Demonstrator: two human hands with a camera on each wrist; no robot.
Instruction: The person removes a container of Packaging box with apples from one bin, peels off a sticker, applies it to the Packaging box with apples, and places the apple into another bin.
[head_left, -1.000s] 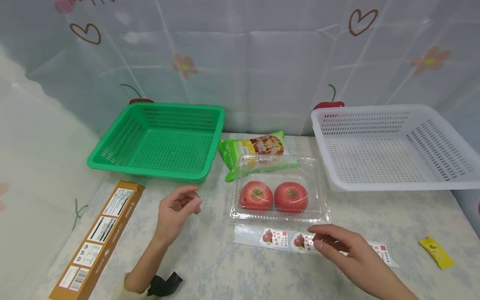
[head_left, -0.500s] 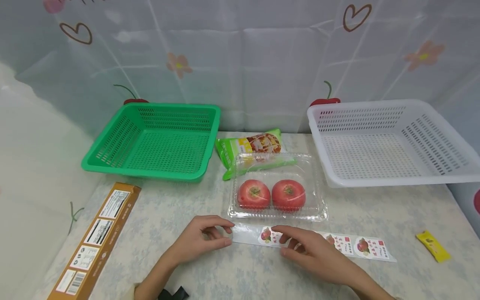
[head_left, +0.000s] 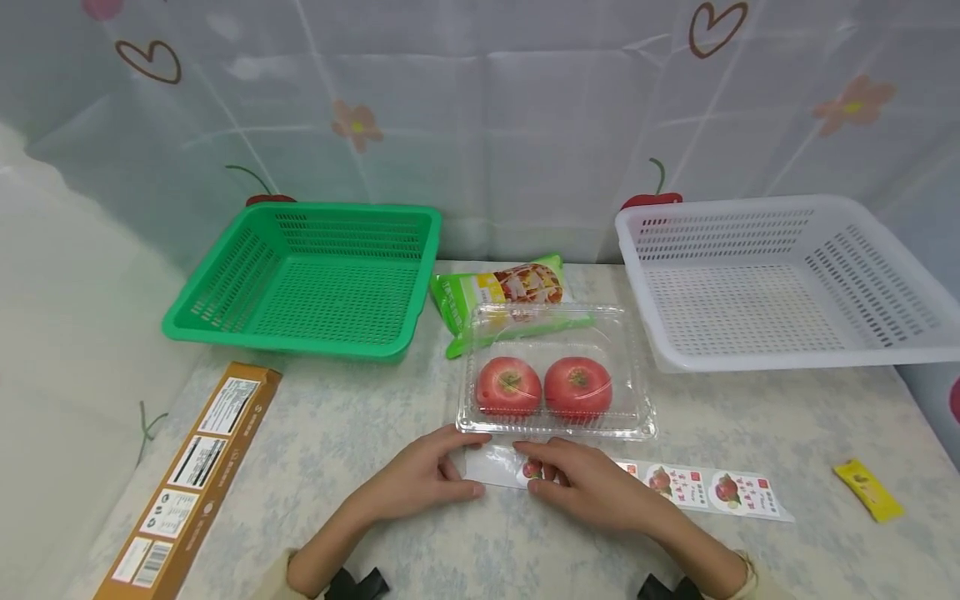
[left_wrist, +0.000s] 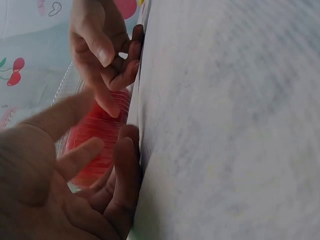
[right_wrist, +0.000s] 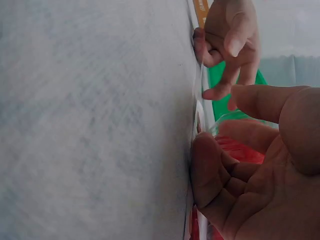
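A narrow strip of white stickers (head_left: 671, 485) with red fruit prints lies across the table below a clear plastic box (head_left: 630, 421). Two tomatoes (head_left: 577, 387) sit inside the box. At the strip's left end is my left hand (head_left: 427, 479), thumb and forefinger spread apart, fingertips right at the strip. My right hand (head_left: 581, 483) lies over the strip's left part, hiding some stickers, its fingers loosely bent. Both wrist views show fingertips low at the tabletop, the left fingers (left_wrist: 125, 165) and right fingers (right_wrist: 207, 160) facing each other with a small gap between the hands.
A green basket (head_left: 300, 340) stands at the back left and a white basket (head_left: 750, 363) at the back right. Behind the box lies a green food packet (head_left: 457, 300). A long brown carton (head_left: 195, 475) is at the left, a small yellow packet (head_left: 868, 490) at the right.
My left hand has come down and right to the strip's left end. The right hand has slid left along the strip, uncovering its right-hand stickers. The strip stays in about the same place.
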